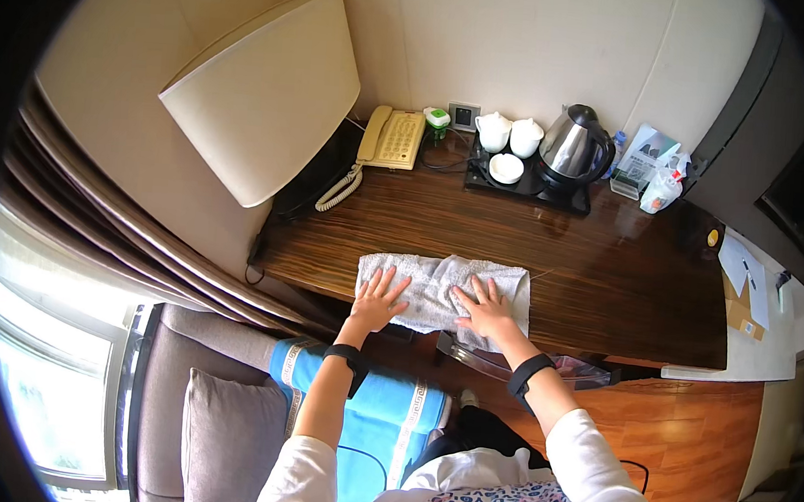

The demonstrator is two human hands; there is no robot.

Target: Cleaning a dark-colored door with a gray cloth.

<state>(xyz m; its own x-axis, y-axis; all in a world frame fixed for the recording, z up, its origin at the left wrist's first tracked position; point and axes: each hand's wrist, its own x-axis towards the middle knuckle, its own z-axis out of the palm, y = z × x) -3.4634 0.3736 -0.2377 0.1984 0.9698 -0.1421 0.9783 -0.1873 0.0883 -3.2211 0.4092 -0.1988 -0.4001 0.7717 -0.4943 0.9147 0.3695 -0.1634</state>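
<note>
A grey terry towel [434, 288] lies spread over the front edge of a dark wood-grain desk [623, 294], its near side reaching past the edge. My left hand [376, 304] rests flat on the towel's left part, fingers spread. On the right part, my right hand [487, 313] presses palm down, its fingers also apart. Neither hand grips anything; the cloth is wrinkled between them. Both wrists wear a black band.
At the back stand a lampshade [273, 95], a corded telephone [396, 139] and a black tray [525, 195] with white cups [494, 131] and a steel kettle [570, 147]. A plastic bag [661, 189] sits farther right. A sofa [167, 402] is at lower left.
</note>
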